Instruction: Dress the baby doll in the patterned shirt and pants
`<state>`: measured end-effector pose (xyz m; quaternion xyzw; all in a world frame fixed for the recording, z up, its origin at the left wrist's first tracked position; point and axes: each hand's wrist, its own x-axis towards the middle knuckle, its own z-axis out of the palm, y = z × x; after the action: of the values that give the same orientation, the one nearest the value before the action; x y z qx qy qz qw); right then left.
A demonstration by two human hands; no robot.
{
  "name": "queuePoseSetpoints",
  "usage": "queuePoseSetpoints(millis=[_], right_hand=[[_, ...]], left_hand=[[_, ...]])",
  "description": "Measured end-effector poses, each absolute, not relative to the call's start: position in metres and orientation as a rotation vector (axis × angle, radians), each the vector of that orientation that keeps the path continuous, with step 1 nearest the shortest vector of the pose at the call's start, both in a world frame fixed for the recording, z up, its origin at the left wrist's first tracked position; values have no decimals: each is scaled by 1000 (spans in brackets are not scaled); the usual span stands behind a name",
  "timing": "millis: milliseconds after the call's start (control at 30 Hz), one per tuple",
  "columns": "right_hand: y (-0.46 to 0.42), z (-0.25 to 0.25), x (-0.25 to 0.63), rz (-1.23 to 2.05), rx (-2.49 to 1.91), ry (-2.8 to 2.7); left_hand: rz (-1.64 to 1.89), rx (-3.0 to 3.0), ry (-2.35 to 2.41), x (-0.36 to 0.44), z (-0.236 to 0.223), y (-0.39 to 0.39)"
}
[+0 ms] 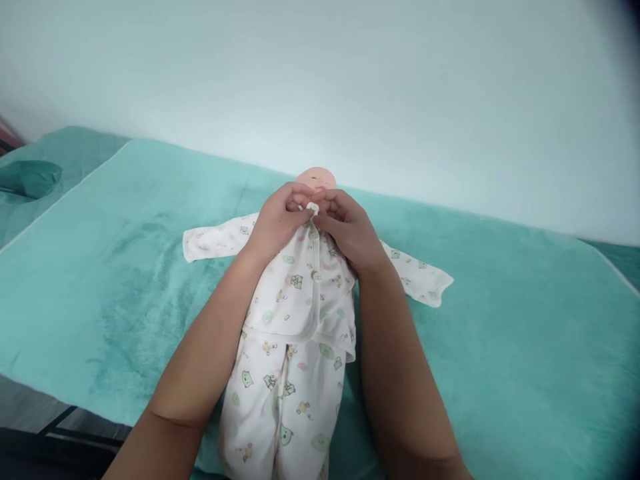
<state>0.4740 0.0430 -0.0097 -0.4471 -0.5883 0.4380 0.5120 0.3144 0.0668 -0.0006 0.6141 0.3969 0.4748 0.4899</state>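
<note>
A baby doll [316, 177] lies on its back, its head toward the wall. It wears a white baby shirt [285, 293] printed with small animals and matching trousers [305, 407]. Both sleeves stretch out sideways. At the collar, my left hand [283, 217] pinches the shirt's edge near the top button [313, 208]. From the other side my right hand [346, 223] grips the same collar, thumb and fingers close to that button. Farther down the front, a lower button [316, 275] shows on the placket. My hands cover the doll's neck and part of its face.
A turquoise plush blanket [150, 267] with a pale edge is spread under the doll. Behind it rises a white wall [320, 87]. A folded dark green cloth [30, 179] lies at the far left, and a dark frame [60, 433] shows at the lower left.
</note>
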Motion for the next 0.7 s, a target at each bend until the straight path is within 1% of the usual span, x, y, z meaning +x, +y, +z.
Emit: queuePoseSetpoints(millis=[167,367,533,700], right_hand=[[43,-8,473,1050,-1100,-1410],[41,-8,470,1058,-1106,-1354],[42,-8,467,962,-1151,-1348],[43,-7,462,814,-1287,-1283]], left_hand=[[1166,1561,1062,315,-2,68],[1166,1527,1008,315,-2,68],[1154,1489,1008,315,-2,68],[1168,1471,996,315,-4,69]])
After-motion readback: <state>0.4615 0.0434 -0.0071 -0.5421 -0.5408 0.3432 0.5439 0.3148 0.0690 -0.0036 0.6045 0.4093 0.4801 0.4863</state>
